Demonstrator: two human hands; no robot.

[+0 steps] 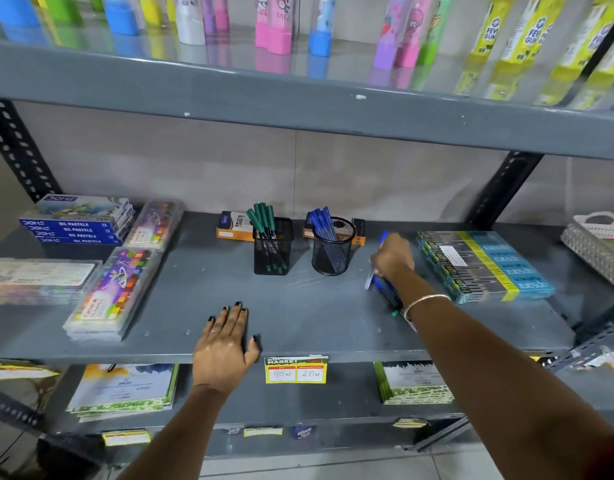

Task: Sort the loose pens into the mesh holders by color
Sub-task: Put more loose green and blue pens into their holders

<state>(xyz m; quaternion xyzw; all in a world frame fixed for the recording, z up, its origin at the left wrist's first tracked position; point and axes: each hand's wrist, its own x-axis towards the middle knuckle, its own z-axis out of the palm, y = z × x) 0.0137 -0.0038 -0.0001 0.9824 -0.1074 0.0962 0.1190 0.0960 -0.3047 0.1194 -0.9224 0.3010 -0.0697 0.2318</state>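
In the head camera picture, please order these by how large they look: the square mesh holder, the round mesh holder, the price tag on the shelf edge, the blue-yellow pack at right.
1. blue-yellow pack, clearly the largest.
2. square mesh holder and round mesh holder: they look alike, so I do not rank them.
3. price tag: it looks slightly smaller, though it is nearer the camera, so this is unsure.

Two mesh holders [273,249], two hands [225,344], two orange boxes [233,230] far behind, two pastel cases [115,292] left, one white basket [598,242] far right
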